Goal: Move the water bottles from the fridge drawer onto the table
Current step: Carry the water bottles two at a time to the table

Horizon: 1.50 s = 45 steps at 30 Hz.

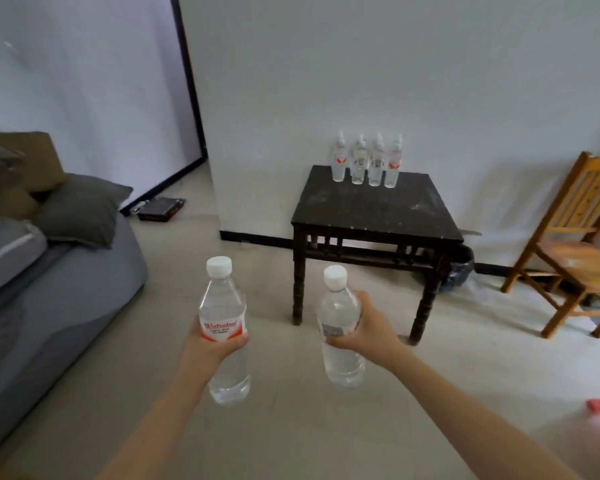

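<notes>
Each hand carries one clear plastic water bottle with a white screw cap, upright and apparently full, so fairly heavy for its size, with thin walls that would likely dent under a hard squeeze and a smooth surface that could slip if wet. The left hand [219,344] is wrapped around the red-and-white label band of the left bottle [225,327]; the right hand [364,327] is closed around the mid-body of the right bottle [340,327], label turned away. That waist grip looks like the sound place to hold. Both forearms reach forward at mid height, well short of the dark square wooden counter [378,216], where a cluster of similar bottles [366,161] stands at the far edge by the wall.
</notes>
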Each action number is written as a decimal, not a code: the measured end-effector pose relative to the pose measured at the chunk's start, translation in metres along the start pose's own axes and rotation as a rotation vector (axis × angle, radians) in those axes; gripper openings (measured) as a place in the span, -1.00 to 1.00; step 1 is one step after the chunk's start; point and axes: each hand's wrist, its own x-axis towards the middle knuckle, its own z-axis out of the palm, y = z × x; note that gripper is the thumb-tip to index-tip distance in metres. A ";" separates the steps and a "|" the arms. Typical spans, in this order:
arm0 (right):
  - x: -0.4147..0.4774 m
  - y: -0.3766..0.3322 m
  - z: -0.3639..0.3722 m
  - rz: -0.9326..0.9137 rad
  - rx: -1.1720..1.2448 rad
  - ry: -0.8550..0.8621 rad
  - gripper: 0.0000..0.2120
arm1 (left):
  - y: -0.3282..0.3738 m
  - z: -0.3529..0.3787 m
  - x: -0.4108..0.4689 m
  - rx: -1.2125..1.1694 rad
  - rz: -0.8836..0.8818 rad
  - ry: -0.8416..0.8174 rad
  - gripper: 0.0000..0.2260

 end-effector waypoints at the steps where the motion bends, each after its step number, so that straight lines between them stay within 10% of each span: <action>1: 0.018 -0.006 0.002 -0.018 0.011 -0.002 -0.32 | 0.004 -0.003 0.015 0.008 0.014 0.007 -0.45; 5: 0.092 -0.030 0.011 -0.086 0.083 -0.012 -0.35 | 0.024 -0.013 0.074 0.017 0.058 0.084 -0.68; 19: 0.295 -0.096 0.118 -0.200 0.024 -0.215 -0.33 | -0.002 -0.109 0.225 -0.146 -0.048 0.292 -0.47; 32: 0.481 -0.196 0.239 -0.080 0.000 -0.067 -0.24 | -0.002 -0.258 0.507 -0.040 -0.012 0.201 -0.63; 45: 0.654 -0.137 0.204 0.159 -0.049 0.154 -0.19 | 0.001 -0.157 0.707 -0.011 -0.037 -0.090 -0.49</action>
